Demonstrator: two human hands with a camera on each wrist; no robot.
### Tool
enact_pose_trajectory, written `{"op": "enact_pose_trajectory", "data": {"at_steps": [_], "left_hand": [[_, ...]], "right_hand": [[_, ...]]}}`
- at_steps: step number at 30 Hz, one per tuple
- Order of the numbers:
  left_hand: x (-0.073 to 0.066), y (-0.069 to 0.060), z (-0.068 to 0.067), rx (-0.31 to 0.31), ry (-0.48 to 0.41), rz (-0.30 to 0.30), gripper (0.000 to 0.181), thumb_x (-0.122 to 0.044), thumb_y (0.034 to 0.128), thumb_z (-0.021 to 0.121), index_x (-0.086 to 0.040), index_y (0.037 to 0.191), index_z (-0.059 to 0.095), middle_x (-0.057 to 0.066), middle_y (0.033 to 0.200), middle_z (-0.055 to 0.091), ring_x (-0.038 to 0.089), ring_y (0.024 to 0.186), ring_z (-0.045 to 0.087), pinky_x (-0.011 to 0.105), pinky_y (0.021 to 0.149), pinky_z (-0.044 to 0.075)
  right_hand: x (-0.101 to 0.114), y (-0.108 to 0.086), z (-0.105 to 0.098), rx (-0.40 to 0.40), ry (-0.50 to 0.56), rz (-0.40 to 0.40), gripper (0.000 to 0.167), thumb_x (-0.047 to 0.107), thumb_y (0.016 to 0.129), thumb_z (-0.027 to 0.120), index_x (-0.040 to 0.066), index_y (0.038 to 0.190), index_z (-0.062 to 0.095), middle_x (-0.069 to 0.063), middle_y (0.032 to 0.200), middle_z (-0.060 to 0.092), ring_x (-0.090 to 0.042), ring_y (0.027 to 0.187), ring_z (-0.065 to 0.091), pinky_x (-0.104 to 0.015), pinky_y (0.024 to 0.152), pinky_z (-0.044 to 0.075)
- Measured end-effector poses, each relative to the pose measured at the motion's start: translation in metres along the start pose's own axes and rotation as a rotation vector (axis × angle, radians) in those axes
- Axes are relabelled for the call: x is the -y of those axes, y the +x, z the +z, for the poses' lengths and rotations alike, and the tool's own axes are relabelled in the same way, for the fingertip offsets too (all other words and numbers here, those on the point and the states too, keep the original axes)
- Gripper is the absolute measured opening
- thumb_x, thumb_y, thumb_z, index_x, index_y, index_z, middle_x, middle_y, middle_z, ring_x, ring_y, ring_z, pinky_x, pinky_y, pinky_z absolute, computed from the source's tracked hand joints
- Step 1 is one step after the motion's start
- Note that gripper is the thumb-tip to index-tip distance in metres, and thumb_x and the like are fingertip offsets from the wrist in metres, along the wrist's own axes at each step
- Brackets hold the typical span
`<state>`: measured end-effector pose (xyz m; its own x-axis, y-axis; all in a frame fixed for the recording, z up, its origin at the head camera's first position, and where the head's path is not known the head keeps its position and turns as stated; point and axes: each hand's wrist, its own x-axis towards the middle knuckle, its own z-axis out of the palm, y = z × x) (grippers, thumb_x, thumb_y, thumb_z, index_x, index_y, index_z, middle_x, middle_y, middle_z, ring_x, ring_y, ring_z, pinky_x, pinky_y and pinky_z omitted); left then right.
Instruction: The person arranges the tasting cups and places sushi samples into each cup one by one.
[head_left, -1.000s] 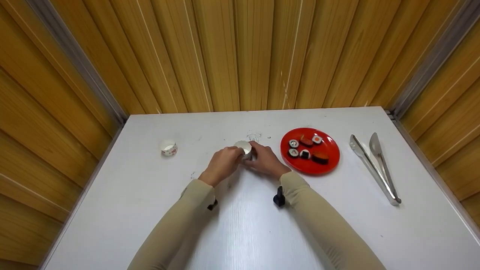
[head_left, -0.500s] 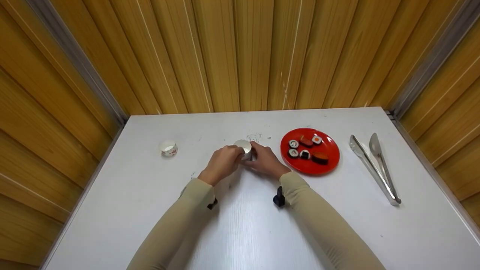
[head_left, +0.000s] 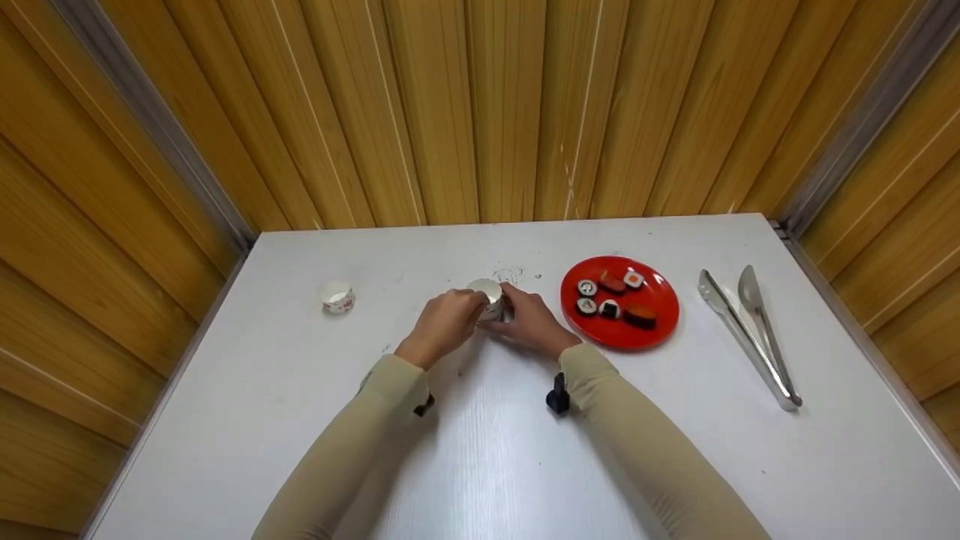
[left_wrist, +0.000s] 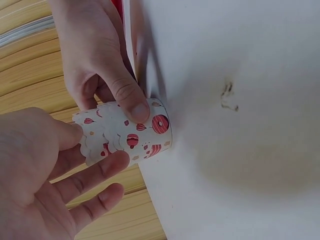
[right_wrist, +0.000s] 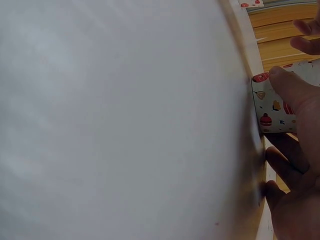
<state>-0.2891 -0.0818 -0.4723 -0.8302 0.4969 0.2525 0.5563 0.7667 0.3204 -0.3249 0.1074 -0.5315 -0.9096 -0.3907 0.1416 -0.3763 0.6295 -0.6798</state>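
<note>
White paper baking cups (left_wrist: 135,132) with red cake and doughnut prints sit nested in a stack at mid-table, in the head view between both hands. In the left wrist view their scalloped rims show one past the other. My left hand (head_left: 444,322) pinches the rim of the upper cup, its other fingers spread loosely beside the stack. From the other side my right hand (head_left: 529,321) grips the stack low, thumb on the printed wall near the base. How many cups are nested cannot be told.
A single printed baking cup (head_left: 339,300) stands at the left of the white table (head_left: 495,465). To the right lies a red plate (head_left: 626,336) with several sushi pieces (head_left: 640,315). Metal tongs (head_left: 750,341) lie farther right. Wood-patterned walls (head_left: 510,112) enclose the back and sides.
Very little differs. Both hands stay at the nested cups, and the left hand is a touch higher at the rim. Everything else on the table keeps its place.
</note>
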Motion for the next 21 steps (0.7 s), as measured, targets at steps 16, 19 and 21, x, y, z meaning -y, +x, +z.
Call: {"op": "enact_pose_trajectory", "data": {"at_steps": [16,19,21], "left_hand": [[-0.0009,0.0019,-0.0023,-0.032,0.051,0.014,0.016,-0.005,0.1030,0.059,-0.006,0.103,0.075,0.009,0.091,0.073,0.022,0.077,0.069,0.040,0.068,0.057],[-0.0012,0.0016,-0.0026,-0.043,0.062,0.021,0.016,-0.004,0.1028,0.059,-0.006,0.103,0.075,0.009,0.091,0.073,0.023,0.078,0.069,0.040,0.067,0.057],[-0.0015,0.0013,-0.0030,-0.052,0.067,0.028,0.016,-0.003,0.1029,0.059,-0.005,0.104,0.074,0.009,0.091,0.072,0.024,0.079,0.070,0.040,0.068,0.057]], "right_hand": [[0.0010,0.0005,-0.0006,0.016,-0.021,0.016,0.067,0.035,0.088,0.084,0.012,0.143,0.054,-0.008,0.133,0.066,-0.024,0.124,0.060,-0.040,0.110,0.043],[0.0011,0.0002,-0.0005,0.018,-0.016,0.025,0.068,0.035,0.087,0.084,0.012,0.144,0.054,-0.008,0.134,0.066,-0.024,0.125,0.059,-0.040,0.111,0.042],[0.0008,0.0002,0.0001,0.023,-0.014,0.034,0.067,0.035,0.088,0.084,0.012,0.143,0.054,-0.008,0.132,0.066,-0.024,0.124,0.059,-0.040,0.110,0.043]]}}
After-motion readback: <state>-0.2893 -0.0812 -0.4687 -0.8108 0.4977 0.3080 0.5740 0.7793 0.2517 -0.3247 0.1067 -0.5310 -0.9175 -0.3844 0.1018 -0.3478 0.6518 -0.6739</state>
